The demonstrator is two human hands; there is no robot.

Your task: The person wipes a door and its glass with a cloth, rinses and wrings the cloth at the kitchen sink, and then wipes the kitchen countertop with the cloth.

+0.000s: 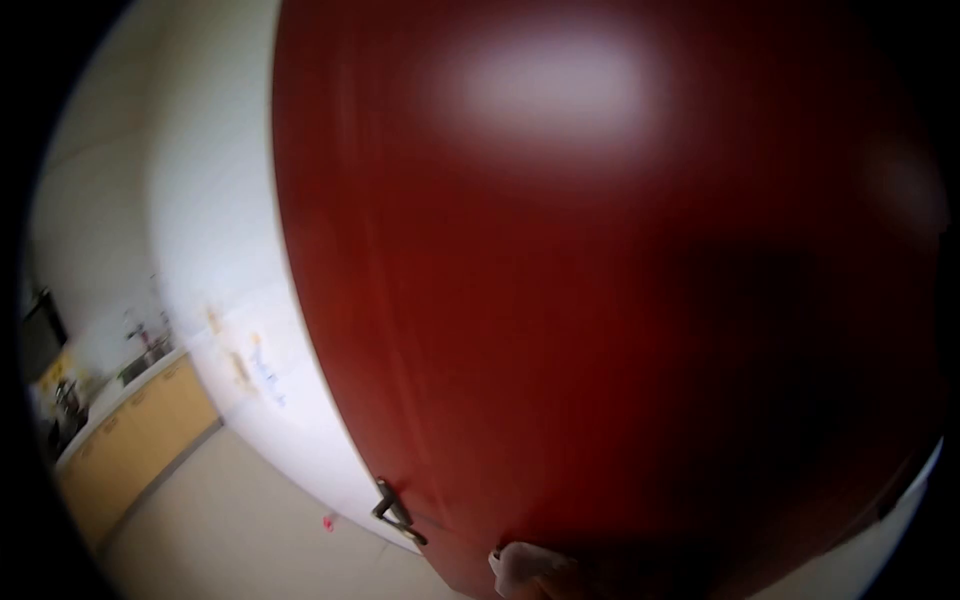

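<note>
Door [560,300] red, handle [398,515] near its edge. Right hand [558,587] at pale cloth [528,562], low by door; fingers closed or apart, cannot tell.

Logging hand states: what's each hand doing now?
Left: not in view.
Right, apparently: at a pale cloth-like item by the red door; grip can't be told.

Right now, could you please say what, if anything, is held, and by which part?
Seemingly a pale cloth, by the red door; which part is too blurred to tell.
</note>
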